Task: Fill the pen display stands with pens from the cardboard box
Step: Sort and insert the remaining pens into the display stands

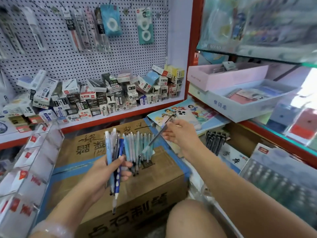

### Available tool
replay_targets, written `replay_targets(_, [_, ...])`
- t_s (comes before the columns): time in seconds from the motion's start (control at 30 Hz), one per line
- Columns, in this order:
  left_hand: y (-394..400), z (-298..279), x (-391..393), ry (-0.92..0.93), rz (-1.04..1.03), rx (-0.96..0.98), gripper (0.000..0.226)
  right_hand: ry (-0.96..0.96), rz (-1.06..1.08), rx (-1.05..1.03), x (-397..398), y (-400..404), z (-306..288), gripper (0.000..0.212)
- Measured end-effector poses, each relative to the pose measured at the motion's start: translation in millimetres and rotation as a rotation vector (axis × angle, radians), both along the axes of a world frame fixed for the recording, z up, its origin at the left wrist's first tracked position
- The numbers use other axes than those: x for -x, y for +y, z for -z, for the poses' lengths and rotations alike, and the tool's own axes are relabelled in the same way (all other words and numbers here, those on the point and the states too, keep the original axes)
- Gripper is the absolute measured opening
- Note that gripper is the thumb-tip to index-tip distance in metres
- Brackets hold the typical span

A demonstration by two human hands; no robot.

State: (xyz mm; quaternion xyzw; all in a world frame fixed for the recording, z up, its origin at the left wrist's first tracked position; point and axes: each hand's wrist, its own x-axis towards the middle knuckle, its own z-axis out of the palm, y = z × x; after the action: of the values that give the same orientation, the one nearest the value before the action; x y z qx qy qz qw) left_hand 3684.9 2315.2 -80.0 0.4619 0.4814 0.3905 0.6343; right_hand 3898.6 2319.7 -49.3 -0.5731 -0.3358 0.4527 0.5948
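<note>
1. The left hand (104, 170) has a clenched grip round a bundle of pens (114, 162), thumb across the front; the bundle stands nearly upright, tips downward, over the cardboard box (137, 189).
2. In that bundle I can pick out pale blue barrels, a darker one, and a deep blue pen with white dots (118, 176) whose tip reaches lowest.
3. The right hand (180, 133) pinches a single grey pen (157, 135) near its upper end; the pen slants down and to the left, its lower end among the pale blue pens standing in a row.
4. Those standing pens (137, 146) form a tight row, just behind the left hand's fingers. What holds them upright is hidden by the pens and the hand, so I cannot tell the holder's shape.
5. The cardboard box is closed with blue tape (75, 166) and printed with large dark characters; it sits low, in front of the person's knee (192, 219).
6. A clear display stand (34, 162) with red labels leans at the left of the box, its compartments showing white card inside.
7. To the right of the box stands a cluster of dark pens (215, 140), well apart from both hands.
8. Behind, a shelf (120, 115) carries heaps of small refill boxes (106, 95) under a pegboard (68, 57) hung with packets.
9. A phone (187, 115) lies on a cartoon picture book (173, 112) just beyond the right hand.
</note>
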Motion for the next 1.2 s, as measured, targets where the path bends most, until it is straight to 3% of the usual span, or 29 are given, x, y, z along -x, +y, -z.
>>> replay_targets(0.23, [0,-2,-45,0.082,0.072,-0.028,0.01,-0.252,0.242,0.019,-105,-32,-15,0.002])
replay_targets(0.4, [2,-4,-92,0.018,0.073,0.013,0.022,-0.708,0.342,0.143,-154,-56,1,0.012])
replay_targets(0.5, [-4,-3,-118,-0.048,0.056,0.039,0.019,-0.849,0.312,0.158,-163,-63,15,0.008])
replay_targets(0.7, [-18,8,-150,-0.192,0.072,0.045,0.017,-0.954,0.312,0.083,-157,-56,39,0.011])
replay_targets(1.2, [-18,22,-162,-0.188,0.096,0.074,0.018,-1.08,0.246,0.102,-152,-26,75,0.014])
